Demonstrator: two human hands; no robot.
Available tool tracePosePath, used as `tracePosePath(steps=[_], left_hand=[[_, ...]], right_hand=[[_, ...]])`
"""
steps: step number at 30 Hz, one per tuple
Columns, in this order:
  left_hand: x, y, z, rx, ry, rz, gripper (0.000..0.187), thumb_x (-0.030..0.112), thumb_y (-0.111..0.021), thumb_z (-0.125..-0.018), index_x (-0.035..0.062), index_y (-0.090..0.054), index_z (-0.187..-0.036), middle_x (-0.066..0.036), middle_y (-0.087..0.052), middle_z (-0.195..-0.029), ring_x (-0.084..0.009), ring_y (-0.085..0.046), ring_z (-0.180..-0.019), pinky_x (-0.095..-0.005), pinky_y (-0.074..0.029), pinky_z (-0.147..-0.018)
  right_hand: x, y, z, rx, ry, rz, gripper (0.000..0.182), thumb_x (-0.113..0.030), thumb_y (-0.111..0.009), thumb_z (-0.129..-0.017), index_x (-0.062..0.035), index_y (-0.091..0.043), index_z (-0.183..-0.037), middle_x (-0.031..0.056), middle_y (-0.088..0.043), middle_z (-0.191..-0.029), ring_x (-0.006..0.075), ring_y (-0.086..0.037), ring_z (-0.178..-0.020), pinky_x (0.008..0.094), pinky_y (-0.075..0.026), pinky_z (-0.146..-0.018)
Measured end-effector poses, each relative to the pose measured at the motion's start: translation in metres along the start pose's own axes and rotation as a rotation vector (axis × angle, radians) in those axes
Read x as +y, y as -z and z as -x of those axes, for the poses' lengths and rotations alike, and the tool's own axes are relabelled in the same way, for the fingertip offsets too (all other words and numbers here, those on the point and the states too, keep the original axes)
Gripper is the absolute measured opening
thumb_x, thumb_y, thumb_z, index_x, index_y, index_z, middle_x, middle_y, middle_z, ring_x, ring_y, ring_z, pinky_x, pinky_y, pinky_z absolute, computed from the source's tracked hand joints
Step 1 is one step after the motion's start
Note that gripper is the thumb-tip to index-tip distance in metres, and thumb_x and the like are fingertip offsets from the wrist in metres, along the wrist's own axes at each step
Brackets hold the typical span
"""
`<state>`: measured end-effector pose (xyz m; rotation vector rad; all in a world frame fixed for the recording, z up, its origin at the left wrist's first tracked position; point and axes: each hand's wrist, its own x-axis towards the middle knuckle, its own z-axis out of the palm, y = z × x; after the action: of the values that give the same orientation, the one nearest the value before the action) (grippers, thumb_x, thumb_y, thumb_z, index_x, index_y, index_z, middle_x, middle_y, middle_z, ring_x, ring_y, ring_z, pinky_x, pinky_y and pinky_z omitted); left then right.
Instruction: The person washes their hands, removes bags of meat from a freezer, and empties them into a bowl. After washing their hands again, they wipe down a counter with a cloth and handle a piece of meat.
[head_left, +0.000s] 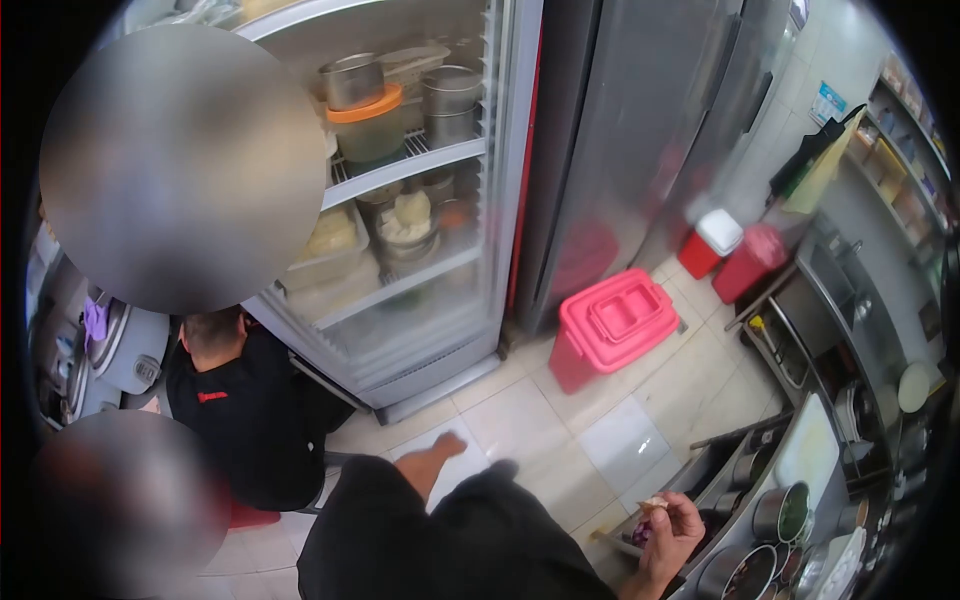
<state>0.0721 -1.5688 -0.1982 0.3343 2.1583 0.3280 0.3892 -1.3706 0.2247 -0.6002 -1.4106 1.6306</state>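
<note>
At the lower right, my right hand point(672, 535) pinches a small tan-and-white piece point(653, 504) between thumb and fingertips; its exact kind cannot be made out. Just behind these fingers, something purple point(640, 534) shows in part. Beyond my dark clothing point(480, 550), what appears to be my left hand point(448, 446) reaches forward above the floor tiles, with its fingers not distinguishable. Nearest to my right hand is the counter with metal pots, one pot point(782, 514) holding something green and another pot point(738, 574) with dark contents.
A person in black point(245, 420) sits bent at the left by a rice cooker point(132, 348). Ahead stands a glass-door fridge point(500, 200) with stocked shelves. A lidded pink bin point(575, 350) is on the floor. A white cutting board point(808, 455) and sink point(780, 310) lie right.
</note>
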Motion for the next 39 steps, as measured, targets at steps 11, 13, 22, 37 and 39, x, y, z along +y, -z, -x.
tracePosePath(steps=[11,13,22,37,39], left_hand=[[0.259,0.037,-0.011,0.188,-0.535,0.113,0.03,0.027,-0.052,-0.075,0.0068,-0.069,-0.089,-0.018,-0.066,-0.096,-0.0348,-0.062,-0.094,-0.0421,-0.049,-0.083],[0.243,0.018,0.006,0.193,-0.584,0.211,0.03,0.027,-0.053,-0.075,0.0069,-0.069,-0.089,-0.017,-0.066,-0.095,-0.0346,-0.062,-0.094,-0.042,-0.049,-0.083],[-0.083,-0.127,0.112,0.452,0.441,0.407,0.034,0.028,-0.052,-0.074,0.0016,-0.068,-0.089,-0.018,-0.065,-0.101,-0.0329,-0.061,-0.099,-0.0416,-0.05,-0.085],[-0.14,-0.377,0.267,0.01,0.682,0.862,0.031,0.02,-0.065,-0.069,0.0052,-0.068,-0.096,-0.017,-0.065,-0.101,-0.0286,-0.064,-0.095,-0.0384,-0.05,-0.08],[-0.153,-0.363,0.272,-0.027,0.648,0.867,0.03,0.017,-0.064,-0.069,0.0056,-0.067,-0.097,-0.016,-0.066,-0.099,-0.0272,-0.064,-0.092,-0.0385,-0.051,-0.078]], right_hand=[[0.011,0.009,-0.09,-0.155,-0.137,0.135,0.025,0.0,-0.062,-0.084,0.0077,-0.057,-0.107,0.0146,-0.065,-0.094,0.0199,-0.06,-0.081,0.0302,-0.048,-0.071],[0.013,0.005,-0.104,-0.264,-0.129,0.116,0.024,-0.001,-0.062,-0.084,0.0069,-0.058,-0.106,0.014,-0.064,-0.093,0.0205,-0.06,-0.08,0.0301,-0.048,-0.07],[0.032,-0.023,-0.111,-0.727,-0.155,-0.077,0.025,-0.006,-0.065,-0.083,0.0028,-0.058,-0.105,0.0115,-0.062,-0.092,0.017,-0.061,-0.078,0.0251,-0.048,-0.062],[0.064,-0.106,-0.038,-1.019,-0.37,-0.076,0.026,-0.006,-0.069,-0.079,0.0033,-0.06,-0.102,0.0111,-0.064,-0.087,0.017,-0.063,-0.075,0.0262,-0.051,-0.061],[0.067,-0.134,-0.023,-1.053,-0.385,-0.054,0.026,-0.005,-0.069,-0.078,0.0032,-0.06,-0.101,0.0112,-0.064,-0.087,0.0169,-0.063,-0.075,0.0264,-0.051,-0.061]])
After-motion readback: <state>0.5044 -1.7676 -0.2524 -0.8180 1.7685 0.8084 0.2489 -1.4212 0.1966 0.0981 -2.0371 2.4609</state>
